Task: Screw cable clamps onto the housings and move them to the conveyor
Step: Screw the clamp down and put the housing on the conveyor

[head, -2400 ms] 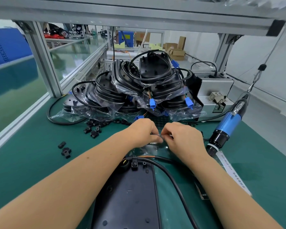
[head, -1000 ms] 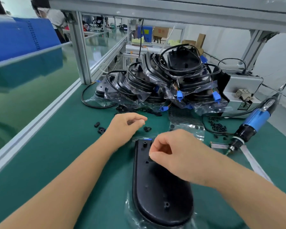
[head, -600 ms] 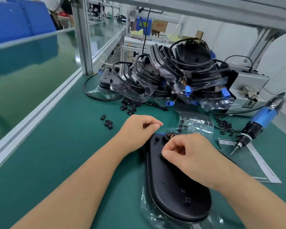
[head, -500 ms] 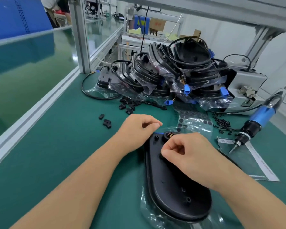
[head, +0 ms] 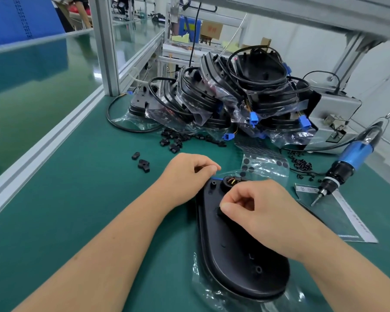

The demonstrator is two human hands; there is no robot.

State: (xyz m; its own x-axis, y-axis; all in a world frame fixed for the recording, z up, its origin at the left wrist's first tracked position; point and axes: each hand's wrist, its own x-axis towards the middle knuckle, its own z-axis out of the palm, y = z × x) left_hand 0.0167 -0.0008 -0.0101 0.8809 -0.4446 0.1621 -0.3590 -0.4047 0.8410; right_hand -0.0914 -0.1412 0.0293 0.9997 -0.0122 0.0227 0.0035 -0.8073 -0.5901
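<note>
As it lies flat, housing [head: 239,251] — long axis near-to-far, cable end away.

**An assembly-line workstation on a factory floor**

This is a factory bench. The green anti-static mat [head: 77,188] covering the worktop is framed by silver extruded-aluminium posts [head: 105,46], and at nine o'clock a long glossy green conveyor belt [head: 32,91] runs alongside it. At twelve o'clock sits a heap of identical black plastic housings with cables in clear bags [head: 223,95]; loose small black plastic clamps [head: 173,140] lie in front of it. At two o'clock a blue-bodied electric screwdriver [head: 349,161] hangs on a cord beside a grey metal box [head: 333,118]. Farther benches and brown cardboard boxes [head: 211,30] fill the background.
</note>
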